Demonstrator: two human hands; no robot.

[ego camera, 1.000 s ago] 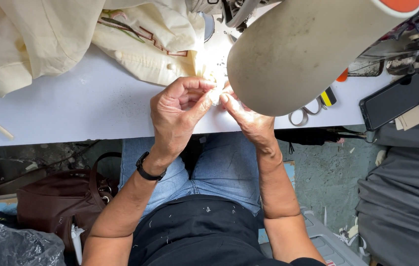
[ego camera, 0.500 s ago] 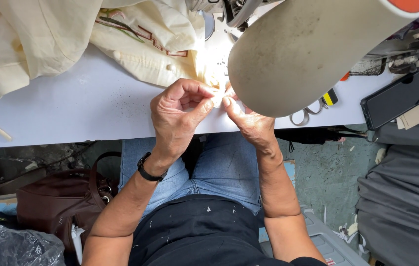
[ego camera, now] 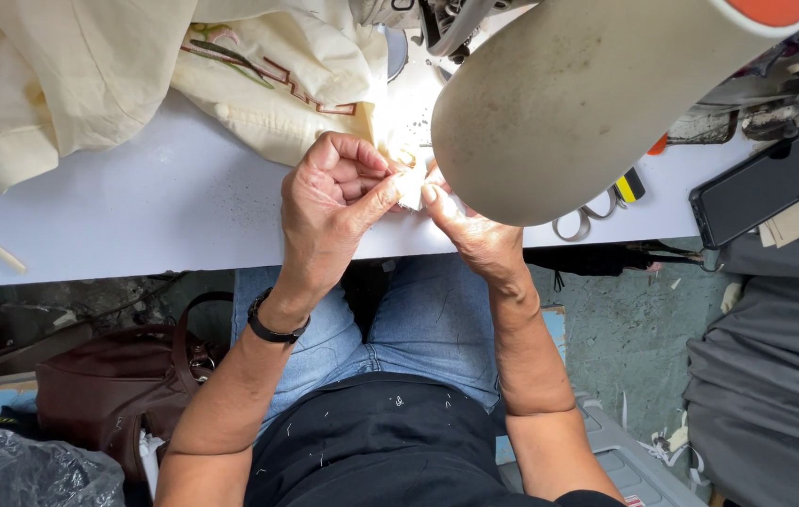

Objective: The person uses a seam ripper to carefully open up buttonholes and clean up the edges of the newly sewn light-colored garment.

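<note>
Fingers of the left hand [ego camera: 338, 202] and right hand [ego camera: 474, 235] pinch a soft, light cream cloth [ego camera: 277, 84] at its edge, on the white surface [ego camera: 136, 216] beside the sewing machine [ego camera: 587, 94].

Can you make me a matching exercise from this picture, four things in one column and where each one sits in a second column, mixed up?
Things:
1. cream cloth
2. black phone
3. brown bag
4. scissors

Places:
A. on the floor under the table, by the left arm
B. heaped on the table's far left
C. flat near the table's right end
D. at the table edge, partly hidden under the sewing machine

Pairs: 1-B, 2-C, 3-A, 4-D
</note>
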